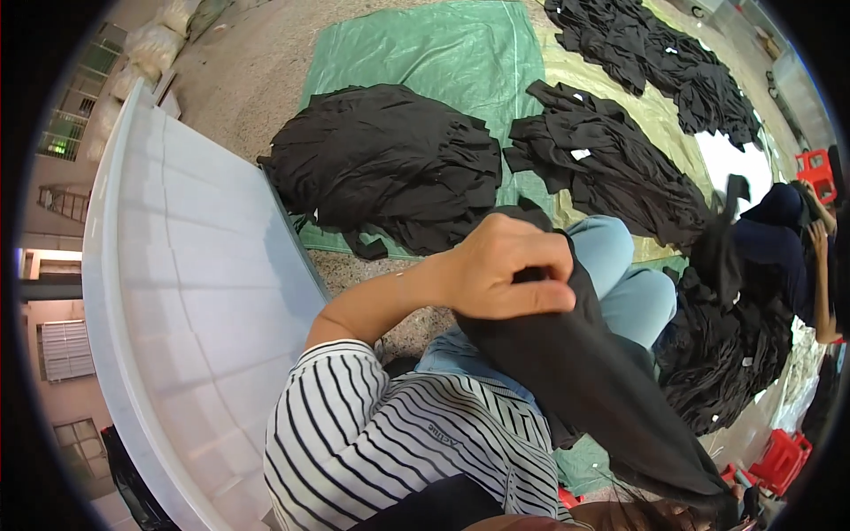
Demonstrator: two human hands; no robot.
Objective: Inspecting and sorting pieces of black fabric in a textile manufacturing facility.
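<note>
My left hand (513, 270) is raised in front of my body, its fingers curled with the thumb pressed against them. It grips one end of a black cloth garment (602, 380). From the fist the garment stretches down to the lower right, across my lap and striped top. What kind of garment it is does not show. My right hand is not visible. Just beyond my left hand, a large heap of black garments (390, 159) lies on a green sheet (425, 44).
A white panel (195, 265) rises close on my left. More black garments (611, 159) lie on a yellowish sheet (567, 80), and another pile (726, 363) sits right of my knees. At the right edge, another person's arm (822, 274) shows near red stools (781, 462).
</note>
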